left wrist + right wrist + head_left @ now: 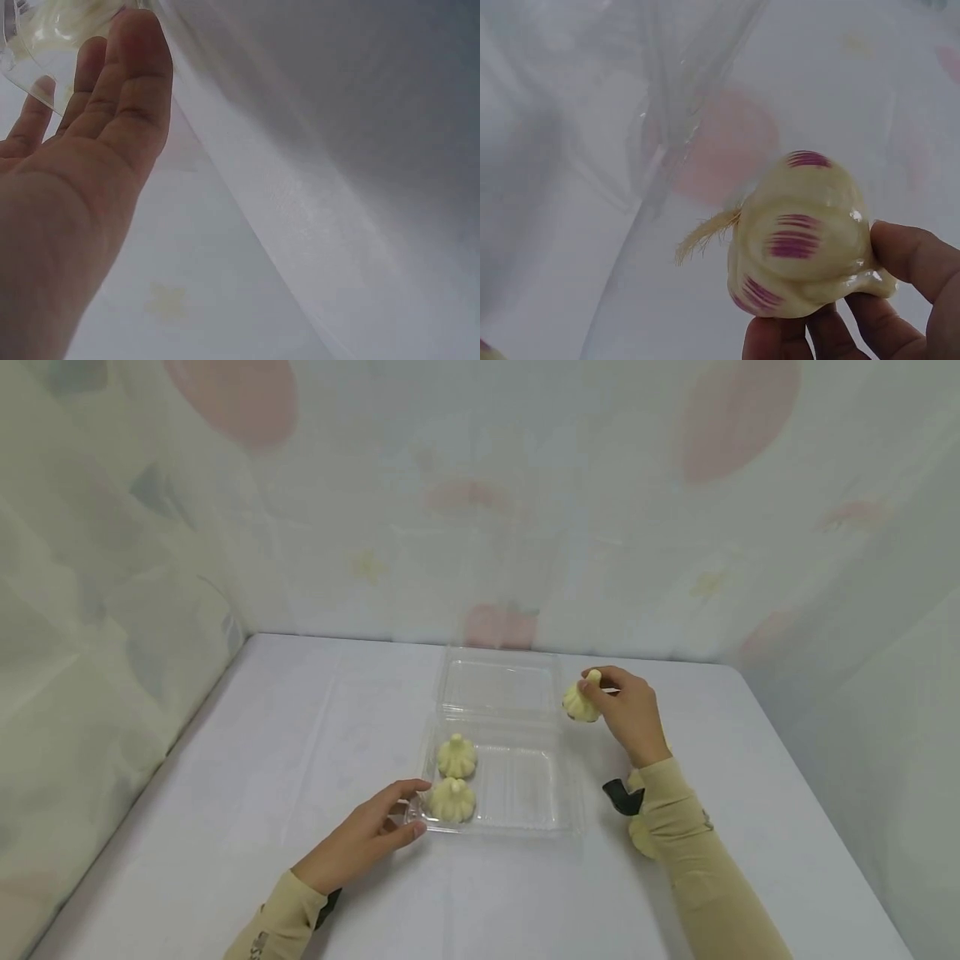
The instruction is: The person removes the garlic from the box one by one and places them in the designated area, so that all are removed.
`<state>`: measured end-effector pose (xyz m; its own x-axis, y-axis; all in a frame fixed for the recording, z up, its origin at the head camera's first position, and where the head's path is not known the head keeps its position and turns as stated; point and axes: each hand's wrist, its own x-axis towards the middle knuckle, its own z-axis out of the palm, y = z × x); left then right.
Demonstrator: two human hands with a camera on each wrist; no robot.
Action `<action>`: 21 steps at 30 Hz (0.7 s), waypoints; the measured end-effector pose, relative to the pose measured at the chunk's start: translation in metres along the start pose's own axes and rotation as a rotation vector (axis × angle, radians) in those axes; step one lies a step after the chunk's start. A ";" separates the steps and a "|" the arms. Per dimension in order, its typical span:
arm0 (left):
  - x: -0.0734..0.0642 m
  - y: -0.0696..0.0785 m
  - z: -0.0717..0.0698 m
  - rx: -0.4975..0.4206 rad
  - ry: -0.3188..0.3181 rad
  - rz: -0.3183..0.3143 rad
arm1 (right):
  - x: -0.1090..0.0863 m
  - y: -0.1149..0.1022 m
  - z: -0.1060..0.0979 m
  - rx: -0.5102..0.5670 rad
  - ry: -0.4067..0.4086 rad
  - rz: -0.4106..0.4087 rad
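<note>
Right hand point(632, 712), garlic bulb point(799, 232) in grip.

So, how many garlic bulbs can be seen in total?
At least 5: two garlic bulbs in the clear container, one in the right hand, two partly hidden by the right sleeve. A pale sliver beyond it may be another.

tan left sleeve point(283, 917), dark lettering point(258, 944) on it, matching right sleeve point(712, 864), small dark mark point(708, 820), curved black wrist piece point(624, 798) at right, smaller black piece point(327, 908) at left
</note>
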<state>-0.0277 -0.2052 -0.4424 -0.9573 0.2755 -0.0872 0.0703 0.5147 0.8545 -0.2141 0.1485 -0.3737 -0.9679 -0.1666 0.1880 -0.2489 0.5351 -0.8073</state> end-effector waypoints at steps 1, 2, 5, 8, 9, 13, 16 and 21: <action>0.000 0.000 0.000 0.001 0.001 0.000 | 0.000 0.002 -0.001 -0.004 0.006 0.009; 0.000 0.001 0.000 0.001 0.002 0.001 | 0.001 0.004 -0.002 -0.009 0.010 0.016; -0.001 0.001 -0.001 -0.003 0.002 0.000 | 0.001 0.011 -0.003 -0.037 0.026 0.028; -0.001 0.001 -0.002 -0.006 0.003 -0.002 | 0.001 0.016 -0.003 -0.066 0.028 0.032; -0.002 0.001 -0.002 -0.005 0.003 -0.003 | 0.001 0.017 -0.003 -0.075 0.028 0.034; -0.003 0.001 -0.002 -0.005 0.002 -0.009 | -0.001 0.021 -0.003 -0.107 0.015 0.049; -0.002 0.002 -0.002 -0.002 -0.001 -0.009 | -0.001 0.024 -0.003 -0.128 0.005 0.063; 0.000 0.004 -0.002 0.012 -0.004 -0.008 | 0.000 0.030 -0.003 -0.172 -0.010 0.077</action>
<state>-0.0279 -0.2046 -0.4384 -0.9569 0.2744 -0.0954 0.0665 0.5265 0.8476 -0.2213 0.1673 -0.3962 -0.9841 -0.1275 0.1234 -0.1773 0.6800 -0.7114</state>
